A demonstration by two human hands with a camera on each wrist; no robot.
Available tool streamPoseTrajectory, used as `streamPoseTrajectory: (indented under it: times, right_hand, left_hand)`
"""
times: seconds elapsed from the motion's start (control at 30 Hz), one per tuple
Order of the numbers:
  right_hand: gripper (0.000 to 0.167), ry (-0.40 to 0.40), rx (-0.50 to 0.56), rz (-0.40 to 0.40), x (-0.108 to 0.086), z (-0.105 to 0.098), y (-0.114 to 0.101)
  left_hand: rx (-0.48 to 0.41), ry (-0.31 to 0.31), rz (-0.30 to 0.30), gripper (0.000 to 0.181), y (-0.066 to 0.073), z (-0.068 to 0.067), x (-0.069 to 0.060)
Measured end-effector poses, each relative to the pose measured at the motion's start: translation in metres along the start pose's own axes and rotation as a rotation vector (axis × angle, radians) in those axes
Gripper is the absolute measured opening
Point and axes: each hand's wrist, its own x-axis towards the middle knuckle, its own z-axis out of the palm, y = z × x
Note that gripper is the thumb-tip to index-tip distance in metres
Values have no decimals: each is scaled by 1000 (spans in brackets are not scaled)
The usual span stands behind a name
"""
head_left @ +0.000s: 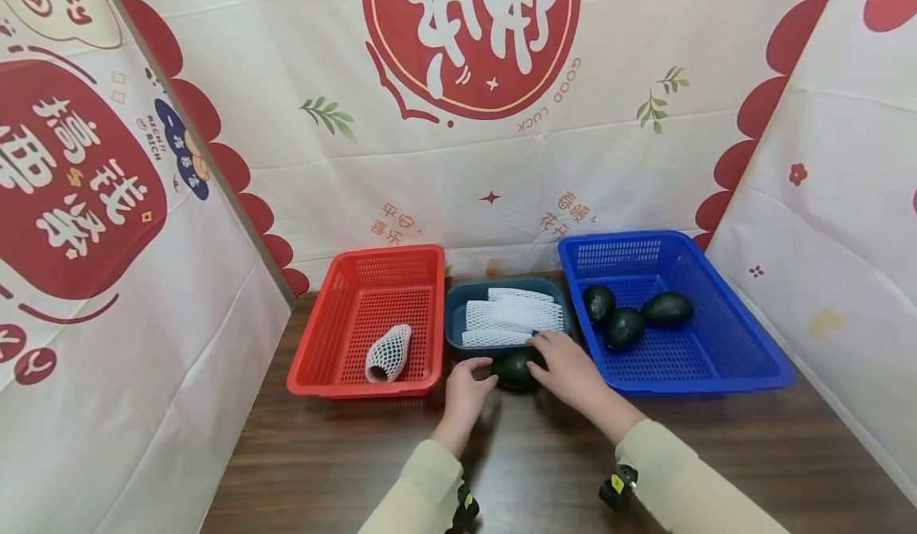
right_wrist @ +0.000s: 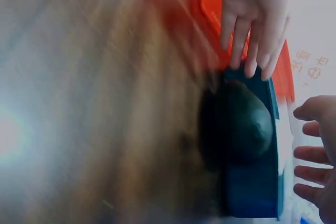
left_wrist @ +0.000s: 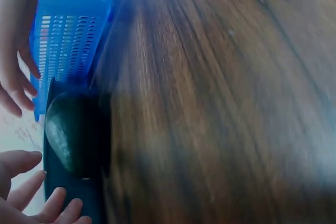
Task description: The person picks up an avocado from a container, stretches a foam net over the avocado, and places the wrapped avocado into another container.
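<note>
A dark green avocado [head_left: 514, 370] lies on the table against the front of a teal bin [head_left: 458, 351] that holds several white foam net sleeves [head_left: 512, 311]. My left hand [head_left: 467, 395] is at the avocado's left end, fingers loosely spread. To the right, my right hand [head_left: 569, 371] reaches over with its fingers apart, near the bin's front rim. Both wrist views show the avocado [left_wrist: 73, 135] between the hands, with a gap to the fingers of my left hand [left_wrist: 39, 198] and of my right hand [right_wrist: 317, 156].
On the left, a red basket [head_left: 315, 359] contains a pear-shaped item in a white foam net [head_left: 389, 353]. A blue basket [head_left: 745, 359] on the right carries three avocados [head_left: 625, 328]. The wooden table [head_left: 344, 470] extends in front; printed cloth [head_left: 501, 168] hangs behind and at both sides.
</note>
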Motion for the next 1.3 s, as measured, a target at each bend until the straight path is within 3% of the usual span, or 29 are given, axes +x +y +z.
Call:
streamPoseTrajectory:
  times: [0.23, 0.37, 0.5, 0.7, 0.83, 1.07, 1.3]
  right_hand:
    - [34, -138, -136, -26, 28, -14, 10]
    - [32, -237, -109, -7, 40, -16, 13]
    - [35, -318, -39, 26, 48, -9, 16]
    - [58, -417, 3, 99, 52, 3, 17]
    - [54, -388, 54, 116, 54, 3, 14]
    - [31, -248, 173, 93, 58, 1, 7]
    - [23, -146, 398, 130, 60, 4, 1]
  left_hand:
    - [214, -66, 197, 24, 18, -13, 0]
    - [392, -113, 301, 23, 31, -23, -1]
    - [528, -124, 355, 25, 43, -33, 2]
    - [627, -151, 361, 25, 53, -43, 9]
    - [650, -163, 336, 25, 55, -48, 10]
    - [622, -139, 317, 25, 52, -52, 13]
    - [597, -134, 300, 26, 49, -55, 12]
